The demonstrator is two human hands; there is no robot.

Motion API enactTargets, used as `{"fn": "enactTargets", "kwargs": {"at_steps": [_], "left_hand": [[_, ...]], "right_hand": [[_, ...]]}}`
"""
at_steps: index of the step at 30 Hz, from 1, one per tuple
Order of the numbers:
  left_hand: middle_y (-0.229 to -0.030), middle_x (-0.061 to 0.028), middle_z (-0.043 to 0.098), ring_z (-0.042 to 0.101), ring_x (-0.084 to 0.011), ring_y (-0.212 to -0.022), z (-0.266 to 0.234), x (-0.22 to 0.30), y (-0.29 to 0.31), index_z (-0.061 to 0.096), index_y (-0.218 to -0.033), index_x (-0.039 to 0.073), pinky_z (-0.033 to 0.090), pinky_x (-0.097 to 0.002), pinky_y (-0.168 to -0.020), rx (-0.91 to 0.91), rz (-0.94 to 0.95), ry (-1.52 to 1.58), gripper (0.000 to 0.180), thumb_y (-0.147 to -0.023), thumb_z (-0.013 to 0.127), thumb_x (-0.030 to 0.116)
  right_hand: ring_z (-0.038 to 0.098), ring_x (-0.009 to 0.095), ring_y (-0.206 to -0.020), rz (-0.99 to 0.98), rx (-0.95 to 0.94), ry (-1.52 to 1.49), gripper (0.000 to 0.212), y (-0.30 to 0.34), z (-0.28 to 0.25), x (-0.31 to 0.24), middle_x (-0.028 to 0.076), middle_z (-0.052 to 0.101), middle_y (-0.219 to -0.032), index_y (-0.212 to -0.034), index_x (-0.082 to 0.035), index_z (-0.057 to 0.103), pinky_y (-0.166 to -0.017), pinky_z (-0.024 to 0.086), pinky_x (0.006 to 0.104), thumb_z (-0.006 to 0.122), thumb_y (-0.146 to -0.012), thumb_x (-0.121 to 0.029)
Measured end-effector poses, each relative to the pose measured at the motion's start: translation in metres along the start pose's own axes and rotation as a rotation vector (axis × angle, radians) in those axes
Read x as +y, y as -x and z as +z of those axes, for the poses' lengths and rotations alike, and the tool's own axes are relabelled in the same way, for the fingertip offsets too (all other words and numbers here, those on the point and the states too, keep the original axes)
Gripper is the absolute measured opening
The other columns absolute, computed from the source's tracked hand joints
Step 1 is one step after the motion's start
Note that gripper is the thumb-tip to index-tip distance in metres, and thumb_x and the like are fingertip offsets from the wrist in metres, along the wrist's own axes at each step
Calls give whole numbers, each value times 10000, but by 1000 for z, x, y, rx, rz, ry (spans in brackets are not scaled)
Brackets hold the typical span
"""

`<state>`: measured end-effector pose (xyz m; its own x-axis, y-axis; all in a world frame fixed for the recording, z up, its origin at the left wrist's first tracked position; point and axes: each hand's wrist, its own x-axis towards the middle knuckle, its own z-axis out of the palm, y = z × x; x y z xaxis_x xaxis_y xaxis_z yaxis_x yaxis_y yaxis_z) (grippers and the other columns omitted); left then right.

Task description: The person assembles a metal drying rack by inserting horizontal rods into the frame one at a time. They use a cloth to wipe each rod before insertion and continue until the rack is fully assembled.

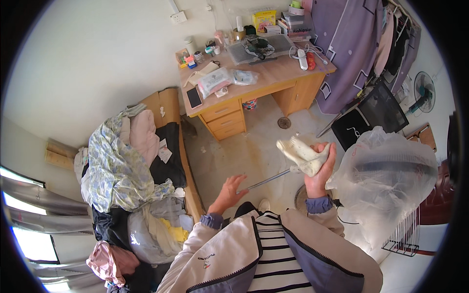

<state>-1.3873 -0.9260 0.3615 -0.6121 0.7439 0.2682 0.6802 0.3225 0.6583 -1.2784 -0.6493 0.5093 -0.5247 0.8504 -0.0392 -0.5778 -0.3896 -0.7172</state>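
Observation:
In my right hand (326,168), raised ahead of me to the right, is a cream-coloured folded thing (305,158) with a blurred left end. It looks soft; its kind I cannot make out. From beside it a thin grey metal rod (269,180) slants down toward my left hand (228,193). The left hand's thumb and fingers are apart around the rod's lower end, and no firm grip on it shows. Whether the rod joins the cream thing is hidden.
A wooden desk (229,105) with a phone (194,97) and packets stands ahead. To the left, clothes (122,166) are heaped on a bed with a wooden edge (188,180). A large clear plastic bag (386,180) bulges close on the right, near a black folding chair (349,128) and a fan (424,92).

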Motion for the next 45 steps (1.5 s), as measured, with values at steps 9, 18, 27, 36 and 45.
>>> {"fn": "enactTargets", "kwargs": {"at_steps": [9, 18, 27, 36, 45], "left_hand": [[-806, -217, 717, 725, -375, -777, -24, -202, -97, 740, -945, 7, 558, -452, -747, 346, -418, -93, 249, -941, 592, 207], [-1136, -204, 682, 652, -370, -1111, -80, -359, -267, 695, -1187, 46, 520, -471, -941, 292, -905, -92, 450, -853, 687, 349], [-1098, -182, 690, 648, -363, -1012, -71, -398, -360, 679, -1015, 41, 510, -490, -819, 327, -821, -91, 257, -944, 624, 281], [-1178, -200, 619, 599, -396, -1108, -51, -398, -333, 595, -1245, 5, 494, -495, -911, 505, -761, -264, 496, -853, 730, 278], [-1392, -240, 487, 445, -426, -1331, -77, -423, -379, 449, -1439, -19, 404, -548, -1074, 320, -1122, -330, 880, -792, 759, 491]], "right_hand": [[421, 169, -739, -309, 65, 256, 349, -60, 10, 22, 24, 410, -748, -803, -101, 422, -767, 413, 333, 443, -1061, -335], [441, 172, -716, -479, 270, 796, 403, -109, 26, 76, 49, 451, -726, -739, -41, 455, -713, 396, 326, 397, -1048, -293], [377, 169, -693, -380, 320, 687, 387, -149, 67, 109, 27, 371, -741, -750, -74, 386, -689, 373, 336, 392, -1073, -288], [393, 168, -694, -374, 344, 542, 357, -184, 84, 127, 38, 404, -730, -755, -68, 401, -674, 374, 320, 401, -1051, -268], [422, 175, -711, -362, 322, 704, 367, -189, 86, 138, 49, 412, -737, -769, -56, 427, -694, 400, 330, 384, -1060, -275]]}}
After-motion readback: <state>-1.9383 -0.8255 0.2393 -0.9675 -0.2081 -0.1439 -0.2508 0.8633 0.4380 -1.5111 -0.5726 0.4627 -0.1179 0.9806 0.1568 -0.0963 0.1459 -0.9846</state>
